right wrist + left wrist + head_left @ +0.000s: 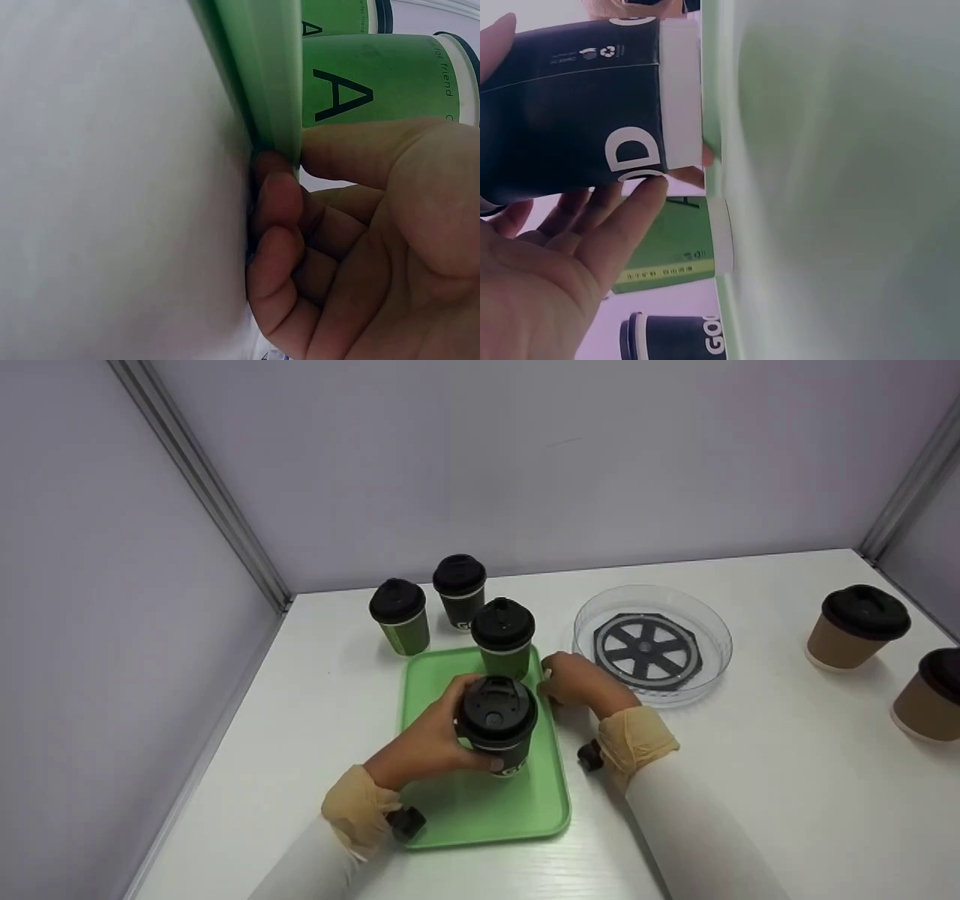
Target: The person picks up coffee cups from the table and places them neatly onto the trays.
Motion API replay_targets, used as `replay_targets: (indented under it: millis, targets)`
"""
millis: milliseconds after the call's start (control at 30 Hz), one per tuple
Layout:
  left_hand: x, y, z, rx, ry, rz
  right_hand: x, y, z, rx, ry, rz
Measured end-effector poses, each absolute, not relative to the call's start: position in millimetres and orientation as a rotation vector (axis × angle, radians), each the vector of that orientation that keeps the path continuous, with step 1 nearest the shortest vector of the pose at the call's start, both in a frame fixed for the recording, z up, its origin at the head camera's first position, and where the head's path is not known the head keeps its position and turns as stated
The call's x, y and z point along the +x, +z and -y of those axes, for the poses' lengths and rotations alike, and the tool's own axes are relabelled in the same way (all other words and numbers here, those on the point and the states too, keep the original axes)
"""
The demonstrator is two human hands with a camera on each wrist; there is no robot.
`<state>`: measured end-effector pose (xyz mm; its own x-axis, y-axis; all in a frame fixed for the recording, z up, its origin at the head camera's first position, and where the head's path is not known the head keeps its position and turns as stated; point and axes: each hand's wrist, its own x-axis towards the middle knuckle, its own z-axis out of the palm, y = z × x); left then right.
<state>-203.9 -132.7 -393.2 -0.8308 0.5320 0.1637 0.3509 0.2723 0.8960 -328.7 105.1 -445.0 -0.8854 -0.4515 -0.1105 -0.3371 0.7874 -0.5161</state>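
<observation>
My left hand (427, 742) holds a dark coffee cup (498, 716) with a black lid, upright over the green tray (480, 819). In the left wrist view the thumb and fingers lie around this dark cup (570, 112); I cannot tell whether its white base touches the tray. Behind it, a green coffee cup (504, 637) with a black lid stands at the tray's far right part. My right hand (585, 684) is at the tray's right edge. Seen from the right wrist, thumb and curled fingers pinch the tray's rim (274, 75), close beside the green cup (382, 79).
Another green cup (405, 619) and a dark cup (460, 591) stand behind the tray. A clear round dish (716, 671) with a black wheel-like insert (645, 649) sits right of my right hand. Two brown cups (847, 637) (930, 701) stand far right. White walls enclose the table's back and sides.
</observation>
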Motion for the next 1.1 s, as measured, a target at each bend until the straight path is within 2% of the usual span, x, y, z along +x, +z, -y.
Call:
replay_targets:
  millis: [100, 333, 733, 1100]
  targets:
    - [-201.3, -393.9, 128.7, 0.836, 1.588, -2.377, -328.6, -444.2, -104.6, -0.617, -0.732, -2.751]
    - [-212.2, -425.4, 126.1, 0.908, 1.500, -2.462, -329.4, -444.4, -104.5, -0.616, -0.739, -2.758]
    - [-201.5, -428.6, 115.2, 0.783, 1.516, -2.487, -328.6, -447.0, -103.6, -0.585, -0.739, -2.736]
    - [-197.3, -427.0, 111.6, 0.786, 1.440, -2.506, -327.8, -444.1, -103.7, -0.613, -0.723, -2.762]
